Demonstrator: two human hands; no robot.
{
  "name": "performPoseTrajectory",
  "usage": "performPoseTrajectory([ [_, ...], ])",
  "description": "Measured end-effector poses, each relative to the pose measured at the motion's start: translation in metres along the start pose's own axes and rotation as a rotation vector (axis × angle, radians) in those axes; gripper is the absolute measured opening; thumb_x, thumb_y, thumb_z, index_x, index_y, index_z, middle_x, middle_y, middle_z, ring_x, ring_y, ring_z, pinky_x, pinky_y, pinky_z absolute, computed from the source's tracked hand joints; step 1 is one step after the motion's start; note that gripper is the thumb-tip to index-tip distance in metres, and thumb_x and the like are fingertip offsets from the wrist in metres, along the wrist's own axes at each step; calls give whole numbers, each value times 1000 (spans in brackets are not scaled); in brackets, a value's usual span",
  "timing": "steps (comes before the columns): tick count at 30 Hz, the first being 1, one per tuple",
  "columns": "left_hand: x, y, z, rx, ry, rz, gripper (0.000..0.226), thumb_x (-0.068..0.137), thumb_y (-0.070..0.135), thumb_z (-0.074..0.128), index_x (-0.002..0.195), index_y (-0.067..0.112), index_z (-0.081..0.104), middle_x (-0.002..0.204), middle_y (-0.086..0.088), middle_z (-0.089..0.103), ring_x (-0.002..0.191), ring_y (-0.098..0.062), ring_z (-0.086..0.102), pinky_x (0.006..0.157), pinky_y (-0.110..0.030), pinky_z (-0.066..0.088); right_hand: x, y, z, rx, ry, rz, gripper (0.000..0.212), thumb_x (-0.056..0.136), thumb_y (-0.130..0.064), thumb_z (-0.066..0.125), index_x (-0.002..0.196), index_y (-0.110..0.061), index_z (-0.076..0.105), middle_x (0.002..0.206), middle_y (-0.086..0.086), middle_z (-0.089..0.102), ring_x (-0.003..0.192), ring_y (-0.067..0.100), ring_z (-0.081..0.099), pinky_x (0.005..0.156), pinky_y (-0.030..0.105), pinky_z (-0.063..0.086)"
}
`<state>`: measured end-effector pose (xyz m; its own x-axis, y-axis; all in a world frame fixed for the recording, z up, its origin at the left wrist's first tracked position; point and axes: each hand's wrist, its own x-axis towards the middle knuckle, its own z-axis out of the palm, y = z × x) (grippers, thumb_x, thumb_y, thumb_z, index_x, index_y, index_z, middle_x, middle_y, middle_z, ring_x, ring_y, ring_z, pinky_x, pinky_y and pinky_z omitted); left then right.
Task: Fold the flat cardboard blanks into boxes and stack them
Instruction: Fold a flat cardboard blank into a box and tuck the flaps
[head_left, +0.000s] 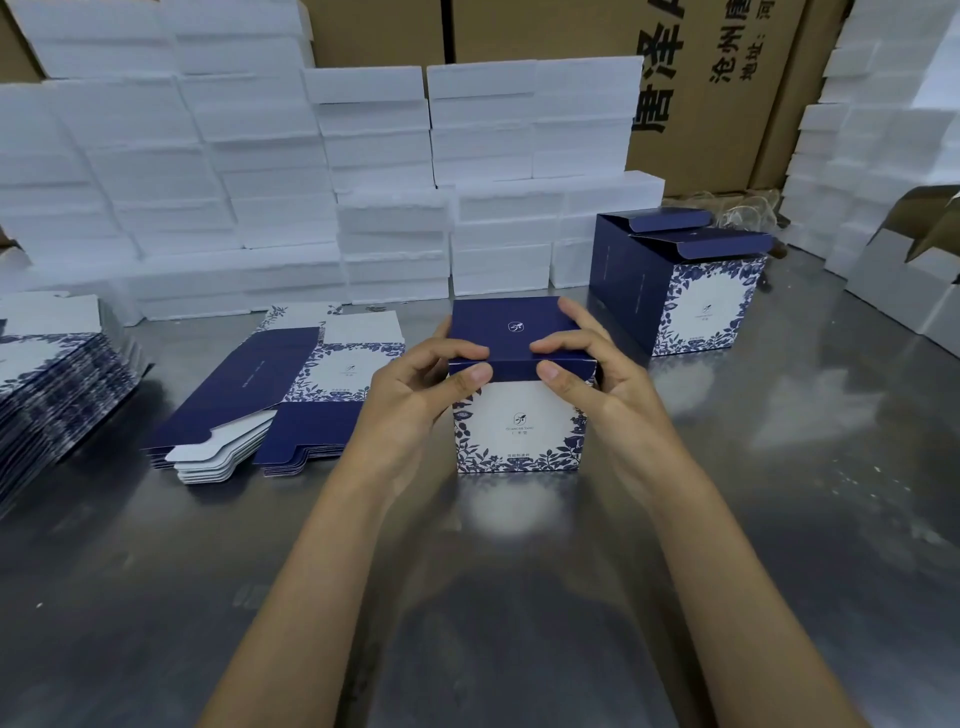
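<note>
You hold the folded box (519, 395) upright on the steel bench (519, 597), straight in front of you, with its dark blue lid on top and its white flowered face turned toward you. Your left hand (415, 395) grips the left near corner of the lid: the thumb presses on the lid's front edge and the fingers curl over the top. Your right hand (597, 374) does the same at the right corner, thumb on the front edge, fingers over the top. Both hands are clenched on this box, at equal distance from it, one at each side.

The lid's long edge runs from left to right between your two thumbs, and I judge that the tuck flap must go down and away from you, into the front wall, so you should press evenly on both sides.

The finished boxes (680, 291) stand behind and to the right, so your right hand is nearer to them for stacking. The pile of flat blanks (270, 405) lies to the left, near your left hand, and a second pile (57, 379) lies farther left.
</note>
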<state>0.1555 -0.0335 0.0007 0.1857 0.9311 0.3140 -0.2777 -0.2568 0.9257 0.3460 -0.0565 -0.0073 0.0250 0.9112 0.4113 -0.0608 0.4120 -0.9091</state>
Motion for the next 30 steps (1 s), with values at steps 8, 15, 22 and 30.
performPoseTrajectory([
  [8,0,3,-5,66,7,10,16,65,22,82,81,26,80,100,6,74,83,-10,67,75,-19,53,0,0,0,18,8,-1,20,90,-12,73,90,-31,76,153,-14,46,140,4,45,117,51,38],
  [15,-3,0,9,97,59,-4,21,89,1,67,106,13,71,141,-4,58,123,-17,62,108,-40,47,-3,6,17,-697,436,-360,20,90,-5,67,97,-23,74,131,-7,64,131,14,50,108,51,37],
  [22,-7,-14,29,279,22,52,38,104,20,52,135,40,56,127,38,58,124,16,48,100,-10,41,-14,19,46,-1116,364,-419,43,91,-27,65,131,-12,63,143,2,59,143,21,44,124,44,16],
  [30,-14,-39,36,345,-20,-135,50,102,39,51,148,51,35,149,21,46,129,17,41,117,-27,34,-6,17,24,-1258,540,-198,45,90,-38,67,130,-19,57,144,-3,55,148,19,36,123,51,14],
])
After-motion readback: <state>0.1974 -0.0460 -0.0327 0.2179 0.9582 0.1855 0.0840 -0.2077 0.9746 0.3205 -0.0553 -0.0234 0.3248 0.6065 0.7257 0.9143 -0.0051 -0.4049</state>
